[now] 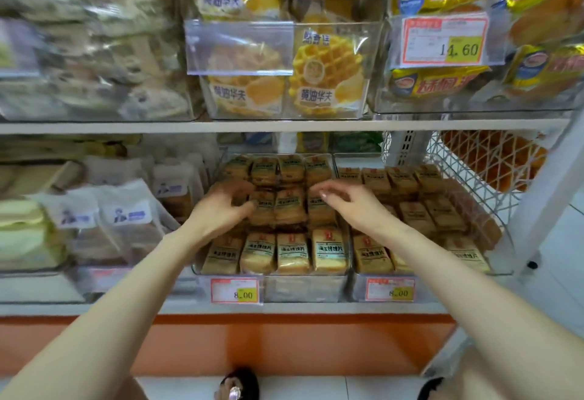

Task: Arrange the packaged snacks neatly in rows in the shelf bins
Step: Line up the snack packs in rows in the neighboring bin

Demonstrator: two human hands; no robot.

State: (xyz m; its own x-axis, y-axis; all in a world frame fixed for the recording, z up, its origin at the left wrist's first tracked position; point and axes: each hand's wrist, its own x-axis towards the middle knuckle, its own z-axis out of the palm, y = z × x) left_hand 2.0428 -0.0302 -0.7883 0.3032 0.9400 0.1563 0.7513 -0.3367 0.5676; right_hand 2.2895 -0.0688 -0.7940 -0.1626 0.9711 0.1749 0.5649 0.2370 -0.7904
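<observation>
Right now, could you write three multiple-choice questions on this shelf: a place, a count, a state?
1. Where are the waffle packs? A) upper shelf B) floor C) wire basket
2. Snack packs in the front row of the bin below the left hand? A) two B) four C) seven
3. The right hand is A) holding a tag B) empty C) on the floor
Answers: 1A, they stand on the upper shelf; 2B, four side by side; 3B, its fingers curl around nothing.

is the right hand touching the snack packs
Cannot tell. In the head view the right hand overlaps the middle-row packs, but no contact or gap shows.
</observation>
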